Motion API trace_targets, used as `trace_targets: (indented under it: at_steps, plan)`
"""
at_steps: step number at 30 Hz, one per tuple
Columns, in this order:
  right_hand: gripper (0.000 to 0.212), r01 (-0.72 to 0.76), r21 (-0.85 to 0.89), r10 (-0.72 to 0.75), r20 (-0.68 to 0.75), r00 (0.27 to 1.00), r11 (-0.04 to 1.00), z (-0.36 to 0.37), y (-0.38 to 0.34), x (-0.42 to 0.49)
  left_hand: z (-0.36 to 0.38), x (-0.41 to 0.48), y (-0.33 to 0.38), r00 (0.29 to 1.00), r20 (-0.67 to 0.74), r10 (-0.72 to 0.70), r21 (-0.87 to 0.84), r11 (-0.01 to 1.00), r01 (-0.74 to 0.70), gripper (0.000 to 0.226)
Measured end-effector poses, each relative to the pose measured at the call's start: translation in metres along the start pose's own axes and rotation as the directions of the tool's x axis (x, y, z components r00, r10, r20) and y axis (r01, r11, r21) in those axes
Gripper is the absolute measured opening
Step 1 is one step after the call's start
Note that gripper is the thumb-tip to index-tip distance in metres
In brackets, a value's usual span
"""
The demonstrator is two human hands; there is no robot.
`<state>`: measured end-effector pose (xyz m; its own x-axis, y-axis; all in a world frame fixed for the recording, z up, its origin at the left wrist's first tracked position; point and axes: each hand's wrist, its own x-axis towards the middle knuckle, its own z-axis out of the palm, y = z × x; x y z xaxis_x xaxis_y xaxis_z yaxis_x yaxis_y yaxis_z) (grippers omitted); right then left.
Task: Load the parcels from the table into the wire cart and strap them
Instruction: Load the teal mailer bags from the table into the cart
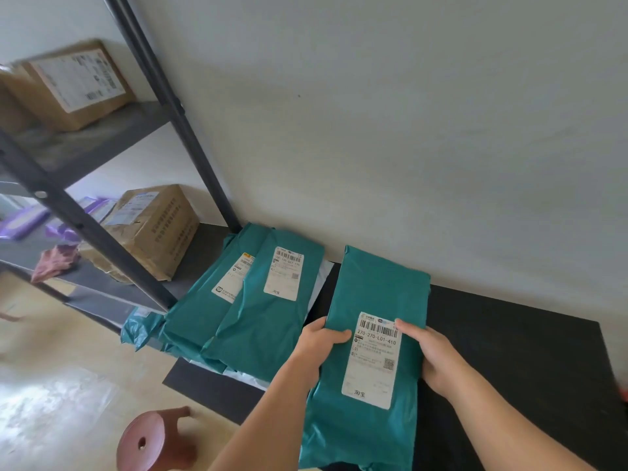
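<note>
A teal plastic parcel [377,294] with a white shipping label lies lengthwise over the near edge of the black table [509,341]. My left hand [319,345] grips its left edge, thumb on top. My right hand [431,351] grips its right edge, thumb on the label. To the left, a pile of several teal parcels [258,317] with labels lies on the table's left end, over a pale parcel underneath. No wire cart or strap is in view.
A dark metal shelving rack [112,239] stands at the left, holding cardboard boxes [153,229], purple bags [23,219] and a reddish cloth. A reddish-brown stool [153,440] stands on the tiled floor near the table's front. A pale wall runs behind the table.
</note>
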<state>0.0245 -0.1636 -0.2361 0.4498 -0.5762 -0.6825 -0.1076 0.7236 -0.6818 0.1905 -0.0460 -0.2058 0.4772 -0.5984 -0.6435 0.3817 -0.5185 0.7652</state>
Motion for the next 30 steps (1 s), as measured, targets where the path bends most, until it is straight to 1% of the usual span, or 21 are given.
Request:
trace_targets:
  at_steps: [4, 9, 13, 18, 22, 24, 26, 28, 30]
  plan:
    - [0.035, 0.024, 0.021, -0.022, -0.051, 0.998, 1.000, -0.008, 0.005, -0.015, 0.008, -0.007, -0.006, 1.000, 0.014, 0.015, 0.049, 0.999, -0.016, 0.016]
    - [0.036, 0.030, 0.066, -0.019, -0.158, 0.987, 0.997, -0.012, 0.027, -0.036, 0.003, -0.023, -0.026, 1.000, 0.019, 0.024, 0.111, 0.994, -0.026, 0.013]
    - [0.033, 0.028, 0.095, -0.008, -0.197, 0.980, 0.995, -0.009, 0.063, -0.063, -0.012, -0.046, -0.051, 1.000, 0.008, 0.013, 0.156, 0.988, -0.014, 0.015]
    - [0.034, 0.028, 0.153, 0.009, -0.237, 0.971, 0.988, -0.003, 0.112, -0.107, -0.029, -0.073, -0.096, 1.000, 0.020, 0.003, 0.167, 0.986, -0.007, 0.018]
    - [0.033, 0.010, 0.195, 0.044, -0.271, 0.962, 0.981, -0.014, 0.147, -0.143, -0.026, -0.089, -0.129, 0.999, 0.036, 0.015, 0.202, 0.979, -0.022, 0.015]
    - [0.031, 0.027, 0.191, 0.033, -0.304, 0.952, 0.981, -0.026, 0.158, -0.160, -0.016, -0.098, -0.139, 0.998, 0.056, 0.033, 0.243, 0.969, -0.045, 0.015]
    - [0.026, 0.041, 0.169, 0.025, -0.370, 0.929, 0.985, -0.043, 0.165, -0.178, 0.000, -0.107, -0.146, 0.994, 0.090, 0.060, 0.278, 0.957, -0.083, 0.018]
    - [0.025, 0.048, 0.201, 0.045, -0.432, 0.901, 0.978, -0.064, 0.171, -0.195, 0.021, -0.119, -0.150, 0.987, 0.141, 0.078, 0.313, 0.942, -0.119, 0.022]
    - [0.030, 0.074, 0.256, 0.054, -0.463, 0.885, 0.964, -0.087, 0.176, -0.213, 0.043, -0.131, -0.152, 0.975, 0.206, 0.088, 0.360, 0.919, -0.159, 0.025]
